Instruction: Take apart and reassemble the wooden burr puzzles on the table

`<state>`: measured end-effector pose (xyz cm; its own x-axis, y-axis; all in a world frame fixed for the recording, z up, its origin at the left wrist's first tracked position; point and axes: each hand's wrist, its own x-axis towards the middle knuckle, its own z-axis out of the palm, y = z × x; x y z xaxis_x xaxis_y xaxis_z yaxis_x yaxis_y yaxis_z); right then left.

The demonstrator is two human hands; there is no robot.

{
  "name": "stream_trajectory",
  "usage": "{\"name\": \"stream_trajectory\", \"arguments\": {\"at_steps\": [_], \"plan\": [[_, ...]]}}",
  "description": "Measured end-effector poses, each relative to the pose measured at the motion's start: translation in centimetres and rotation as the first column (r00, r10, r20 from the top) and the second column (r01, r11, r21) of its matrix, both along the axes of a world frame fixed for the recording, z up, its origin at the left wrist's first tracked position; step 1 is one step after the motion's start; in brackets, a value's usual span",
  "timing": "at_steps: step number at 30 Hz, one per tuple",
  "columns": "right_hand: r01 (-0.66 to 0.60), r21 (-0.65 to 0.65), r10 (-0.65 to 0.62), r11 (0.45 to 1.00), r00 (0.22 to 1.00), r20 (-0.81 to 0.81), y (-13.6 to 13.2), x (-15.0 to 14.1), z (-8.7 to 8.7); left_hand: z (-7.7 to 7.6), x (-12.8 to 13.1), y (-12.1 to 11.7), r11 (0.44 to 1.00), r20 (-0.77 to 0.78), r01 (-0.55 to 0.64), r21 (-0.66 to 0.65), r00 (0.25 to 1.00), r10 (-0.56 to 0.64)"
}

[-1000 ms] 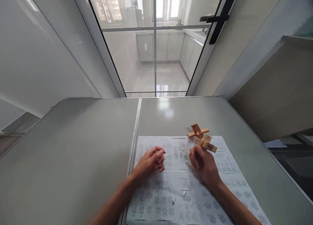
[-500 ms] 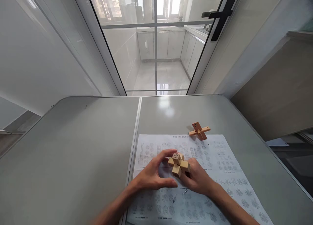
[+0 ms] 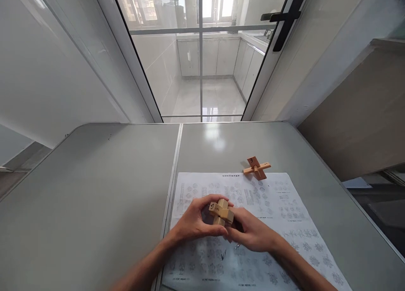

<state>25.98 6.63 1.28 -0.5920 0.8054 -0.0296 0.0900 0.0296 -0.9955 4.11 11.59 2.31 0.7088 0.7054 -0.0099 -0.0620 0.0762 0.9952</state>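
A pale wooden interlocking burr puzzle [image 3: 222, 213], with dark marks on one block end, is held just above a printed sheet [image 3: 253, 265]. My left hand [image 3: 201, 219] curls round its left side, thumb at the near edge and fingers at the far edge. From the right, my right hand [image 3: 251, 229] grips the same puzzle, its fingers partly hidden behind and under the blocks. Beyond the hands, a reddish-brown wooden cross-shaped puzzle [image 3: 257, 168] rests at the sheet's top edge.
The grey table [image 3: 110, 198] has a pale seam [image 3: 174, 164] running from front to back, left of the sheet. Past the far edge stands a glass door [image 3: 218, 71] with a black handle [image 3: 289, 17]. A brown panel [image 3: 357, 109] is at the right.
The pale puzzle has moved slightly left and turned, so its marked block end now faces more to the left. My left hand has closed in onto it; my right hand moved left with it.
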Motion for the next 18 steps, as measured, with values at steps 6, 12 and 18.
{"name": "stream_trajectory", "arguments": {"at_steps": [6, 12, 18], "plan": [[-0.262, -0.334, 0.112, 0.905, 0.906, -0.408, 0.4, 0.7, -1.0, -0.7, -0.3, 0.2, 1.0, 0.054, -0.011, 0.023, 0.999, 0.01], [-0.337, -0.355, 0.114, 0.872, 0.845, -0.522, 0.3, 0.8, -2.6, -1.0, -0.4, 0.0, 0.995, 0.04, -0.013, 0.097, 0.999, 0.01], [-0.272, -0.294, 0.15, 0.916, 0.913, -0.379, 0.3, 1.0, -0.7, -0.6, -0.3, -0.3, 0.982, -0.061, -0.07, 0.173, 0.995, 0.082]]}}
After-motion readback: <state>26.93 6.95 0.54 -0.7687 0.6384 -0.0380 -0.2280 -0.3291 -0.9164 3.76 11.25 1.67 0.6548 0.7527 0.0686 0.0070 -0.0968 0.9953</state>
